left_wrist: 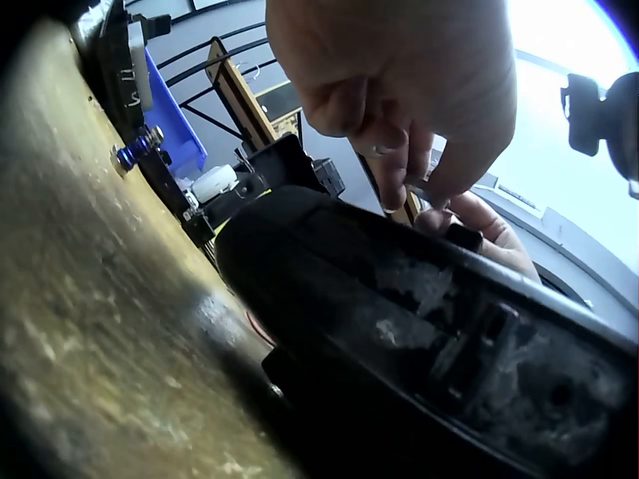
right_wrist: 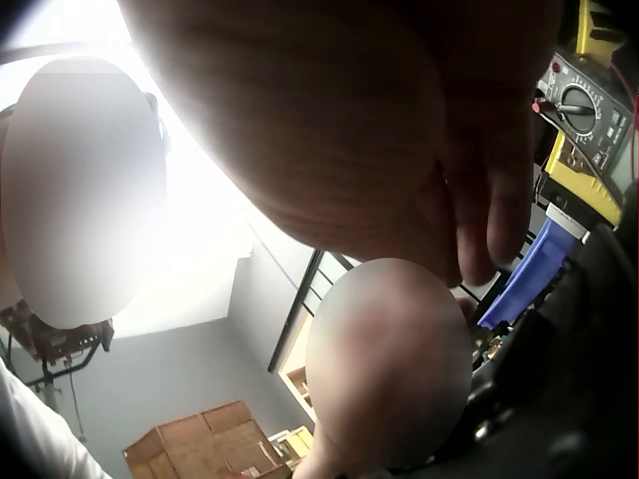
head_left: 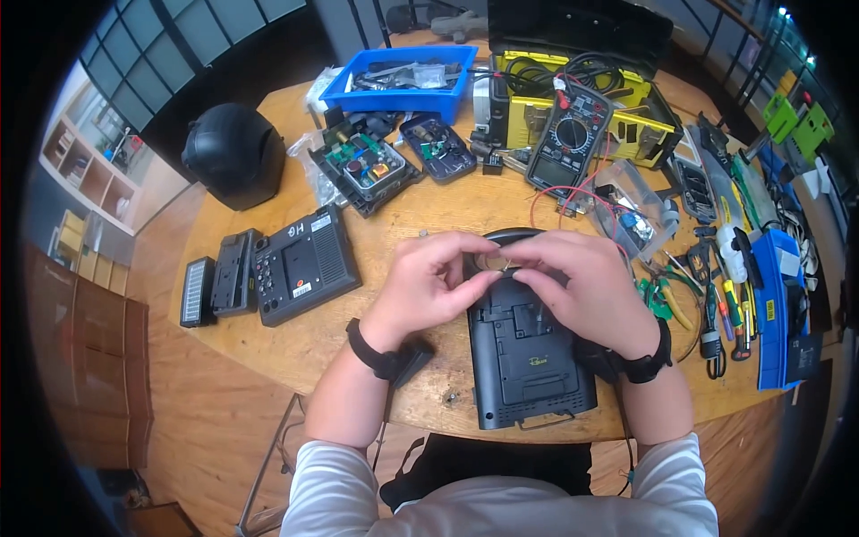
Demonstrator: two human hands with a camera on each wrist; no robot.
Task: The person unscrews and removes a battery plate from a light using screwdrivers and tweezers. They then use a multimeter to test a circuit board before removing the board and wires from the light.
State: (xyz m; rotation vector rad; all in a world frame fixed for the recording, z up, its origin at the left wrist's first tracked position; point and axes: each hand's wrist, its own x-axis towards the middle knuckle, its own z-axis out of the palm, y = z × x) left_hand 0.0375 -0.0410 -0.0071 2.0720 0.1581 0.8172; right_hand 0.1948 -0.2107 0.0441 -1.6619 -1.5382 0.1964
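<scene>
Left hand [head_left: 438, 282] and right hand [head_left: 586, 291] are pinching some tiny thin bit [head_left: 507, 265] mid-frame, by the black device [head_left: 537, 362]; fingertips slipping could be losing it, imo.

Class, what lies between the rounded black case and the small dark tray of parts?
The head view shows an opened housing with a green circuit board, and crumpled clear plastic.

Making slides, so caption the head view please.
Two hands meet above a black device, near a multimeter.
</scene>
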